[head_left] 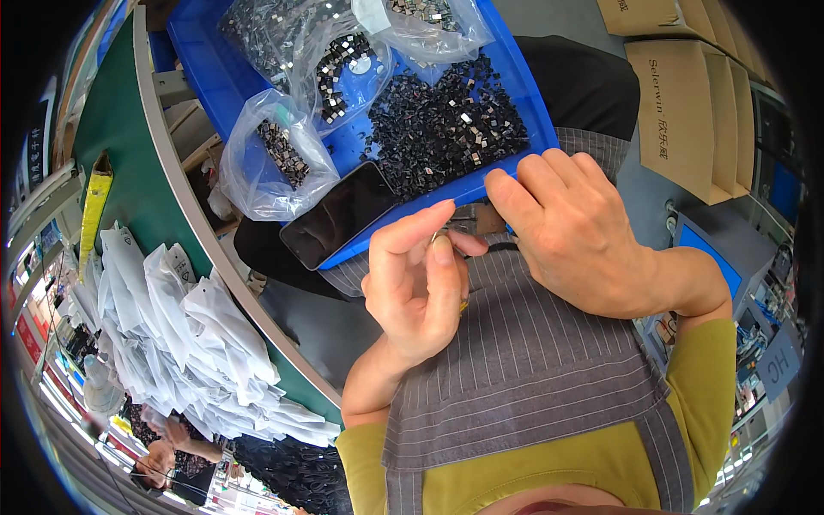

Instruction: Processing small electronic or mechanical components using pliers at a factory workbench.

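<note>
My left hand [416, 287] pinches a small metallic piece [439, 234] between thumb and fingertips, too small to name. Close on its right, my right hand [571, 232] is closed with the fingers curled under; whatever it grips is hidden. Both hands are above my striped apron, by the near edge of a blue tray [525, 73]. A heap of small black parts [446, 129], some with shiny metal faces, lies in the tray. On the tray's near left corner rests a black phone [339, 216] with a dark screen.
See-through bags of small metal-faced parts, one a plastic bag [279, 163], lie in the tray. Left is a green table [129, 129] with many white packets [184, 335] and a yellow strip [94, 202]. Cardboard boxes [691, 120] stand right. Another person [176, 455] is at lower left.
</note>
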{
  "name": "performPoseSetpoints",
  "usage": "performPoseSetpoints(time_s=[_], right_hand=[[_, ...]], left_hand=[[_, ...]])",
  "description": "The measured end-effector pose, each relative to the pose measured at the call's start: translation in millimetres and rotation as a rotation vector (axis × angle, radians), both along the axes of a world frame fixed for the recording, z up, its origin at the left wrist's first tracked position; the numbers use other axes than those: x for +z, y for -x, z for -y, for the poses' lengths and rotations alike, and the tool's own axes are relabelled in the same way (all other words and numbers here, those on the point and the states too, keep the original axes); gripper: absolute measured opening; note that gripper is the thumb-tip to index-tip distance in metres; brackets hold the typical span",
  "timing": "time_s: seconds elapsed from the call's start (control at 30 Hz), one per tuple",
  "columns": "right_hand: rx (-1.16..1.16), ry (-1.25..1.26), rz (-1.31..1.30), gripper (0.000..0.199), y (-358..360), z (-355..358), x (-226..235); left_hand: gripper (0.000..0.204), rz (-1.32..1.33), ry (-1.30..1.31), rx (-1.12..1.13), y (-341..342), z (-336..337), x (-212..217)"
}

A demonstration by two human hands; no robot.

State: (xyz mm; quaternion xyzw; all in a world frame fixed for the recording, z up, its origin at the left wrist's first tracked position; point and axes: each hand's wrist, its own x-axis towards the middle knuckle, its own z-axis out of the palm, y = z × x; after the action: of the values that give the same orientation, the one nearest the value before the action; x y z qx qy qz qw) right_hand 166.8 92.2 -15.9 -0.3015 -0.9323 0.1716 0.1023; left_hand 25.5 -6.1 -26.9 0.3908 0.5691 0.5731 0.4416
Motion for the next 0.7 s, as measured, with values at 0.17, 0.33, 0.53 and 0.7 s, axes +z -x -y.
performPoseSetpoints(time_s=[0.17, 0.33, 0.53, 0.7], right_hand=[[0.001, 0.055, 0.001, 0.012, -0.9, 3.2, -1.7], [0.066, 0.580, -0.074, 0.021, -3.8, 0.2, 3.8], [0.086, 0.926, -0.119, 0.020, -4.6, -5.9, 11.1], [0.040, 0.459, -0.085, 0.019, -4.3, -1.5, 6.7]], left_hand=[[0.025, 0.001, -0.029, -0.017, 2.0, 0.6, -4.1], [0.024, 0.221, 0.059, -0.017, 4.5, 1.0, 4.0], [0.023, 0.409, 0.046, -0.050, 6.7, -0.6, 4.9], [0.025, 0.323, 0.079, -0.015, 2.3, 0.1, 8.1]])
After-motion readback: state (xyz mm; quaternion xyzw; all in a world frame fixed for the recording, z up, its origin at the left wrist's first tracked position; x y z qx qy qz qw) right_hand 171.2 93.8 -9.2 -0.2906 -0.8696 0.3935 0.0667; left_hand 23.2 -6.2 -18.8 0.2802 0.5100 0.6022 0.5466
